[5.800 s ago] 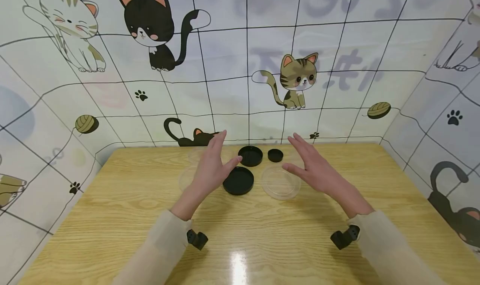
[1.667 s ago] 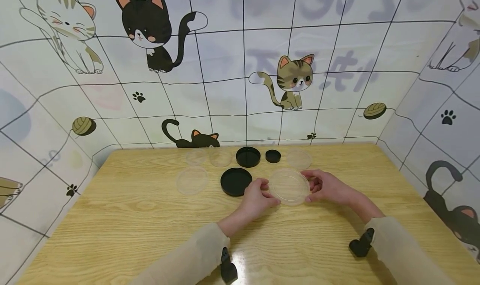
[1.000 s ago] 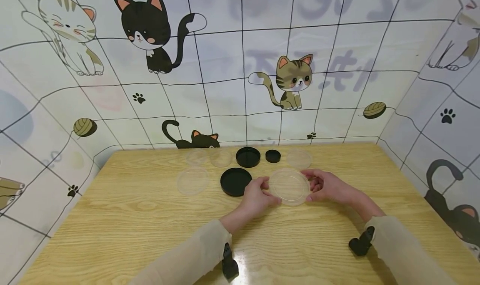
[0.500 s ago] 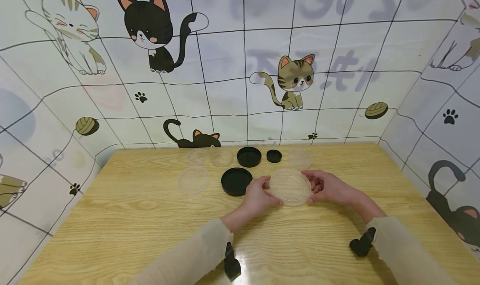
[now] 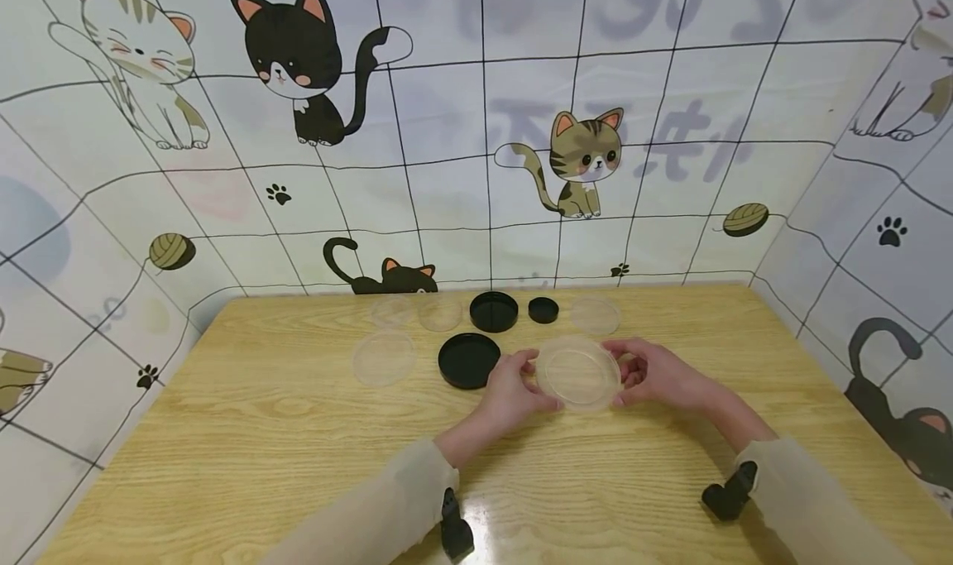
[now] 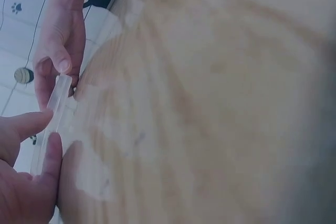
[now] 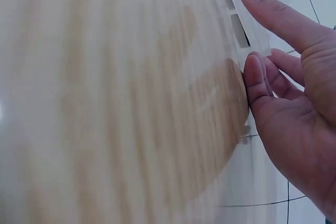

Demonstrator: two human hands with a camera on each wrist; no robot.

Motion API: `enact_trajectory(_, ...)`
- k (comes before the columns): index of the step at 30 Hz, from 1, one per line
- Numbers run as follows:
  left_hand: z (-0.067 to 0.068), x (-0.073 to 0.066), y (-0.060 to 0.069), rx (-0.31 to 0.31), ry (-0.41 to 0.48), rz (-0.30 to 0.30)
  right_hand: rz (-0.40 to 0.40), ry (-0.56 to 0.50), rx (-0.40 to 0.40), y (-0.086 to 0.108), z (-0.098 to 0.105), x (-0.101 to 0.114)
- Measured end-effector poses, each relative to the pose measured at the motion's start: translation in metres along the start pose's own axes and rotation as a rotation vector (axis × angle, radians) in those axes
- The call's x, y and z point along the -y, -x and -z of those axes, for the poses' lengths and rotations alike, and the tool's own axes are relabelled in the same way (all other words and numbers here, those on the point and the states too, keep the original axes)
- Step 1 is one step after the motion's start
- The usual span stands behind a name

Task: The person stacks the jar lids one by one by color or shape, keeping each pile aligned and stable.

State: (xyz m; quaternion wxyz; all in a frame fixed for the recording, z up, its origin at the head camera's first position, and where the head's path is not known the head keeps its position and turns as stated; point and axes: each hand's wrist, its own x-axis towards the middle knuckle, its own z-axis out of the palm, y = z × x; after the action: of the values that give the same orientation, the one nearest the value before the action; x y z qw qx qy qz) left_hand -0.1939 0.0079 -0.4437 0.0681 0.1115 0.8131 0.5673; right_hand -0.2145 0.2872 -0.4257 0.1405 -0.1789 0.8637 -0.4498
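Observation:
Two hands hold a clear round plastic lid [image 5: 577,372] between them, right of the middle group in the head view. The left hand [image 5: 514,395] grips its left edge with thumb and fingers; the left wrist view shows the lid's thin side [image 6: 59,98] pinched there. Across from it, the right hand [image 5: 658,375] holds the right edge, its fingers curled below. In the right wrist view, the right hand [image 7: 294,72] has its fingertips at the clear rim [image 7: 252,19]. Whether the lid touches the tabletop, I cannot tell.
Just left of the left hand lies a large black round lid [image 5: 469,361], with a medium black lid [image 5: 494,312] and a small black lid [image 5: 543,309] behind. Several clear discs lie about, including one clear disc [image 5: 383,358] at left. A cat-patterned curtain [image 5: 447,193] borders the wooden table [image 5: 260,449].
Earliest, both hands hovered apart above the table. They then came down onto the clear lid's two edges. Over the last second the lid shifted very slightly towards me and right.

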Motion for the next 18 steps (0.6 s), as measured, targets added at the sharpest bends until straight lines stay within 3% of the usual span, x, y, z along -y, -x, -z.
enact_trajectory(8, 0.005, -0.004, 0.017, 0.018, 0.058, -0.026, 0.026, -0.045, -0.002, 0.012, -0.006, 0.012)
enact_trajectory(18, 0.029, -0.005, 0.041, 0.015, 0.068, -0.073, 0.062, -0.073, -0.004, 0.015, -0.019, 0.035)
